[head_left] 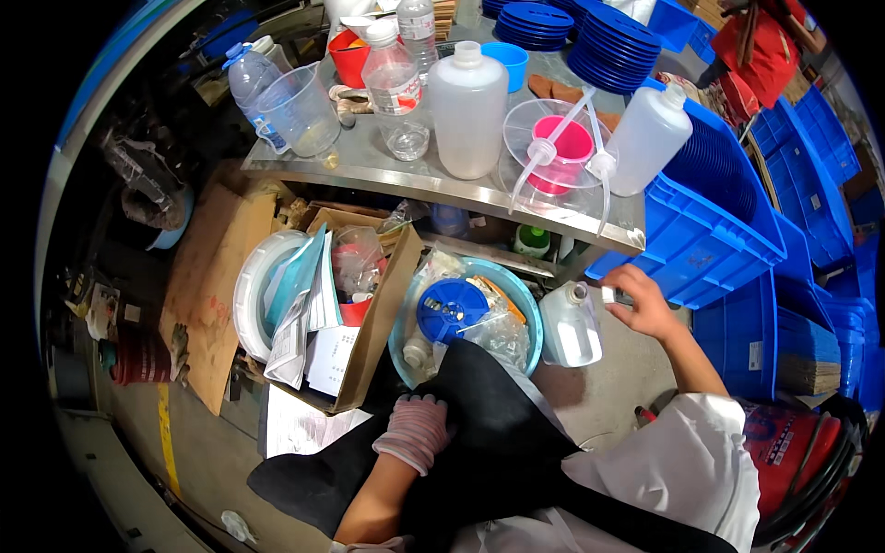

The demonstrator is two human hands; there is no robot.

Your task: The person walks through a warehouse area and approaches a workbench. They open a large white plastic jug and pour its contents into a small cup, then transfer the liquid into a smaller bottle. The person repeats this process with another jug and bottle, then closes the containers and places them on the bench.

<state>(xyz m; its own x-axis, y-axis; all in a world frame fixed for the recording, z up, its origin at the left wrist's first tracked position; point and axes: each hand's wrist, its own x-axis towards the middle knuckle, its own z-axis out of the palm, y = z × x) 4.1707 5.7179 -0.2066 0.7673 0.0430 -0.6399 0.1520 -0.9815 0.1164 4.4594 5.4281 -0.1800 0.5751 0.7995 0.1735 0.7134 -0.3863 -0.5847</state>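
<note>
My right hand [648, 307], bare, is pinched around a small white piece [608, 294] that looks like a cap. Just left of it, an uncapped translucent plastic jug [570, 336] stands on the floor beside a light-blue basin [399, 343]. My left hand [417, 431], in a pink-and-grey striped glove, lies closed against the black apron [498, 442] over my lap. Whether its curled fingers grip the cloth or anything else is hidden. Inside the basin are a blue plastic disc [452, 311] and clear plastic wrapping [502, 341].
Ahead, a metal table [369, 168] bears a white bottle [468, 115], a second one with tubing [650, 138], a pink cup [561, 147] and blue plates [613, 46]. A cardboard box [376, 346] of papers stands left. Blue crates [691, 249] line the right; a person in red [770, 55] is beyond.
</note>
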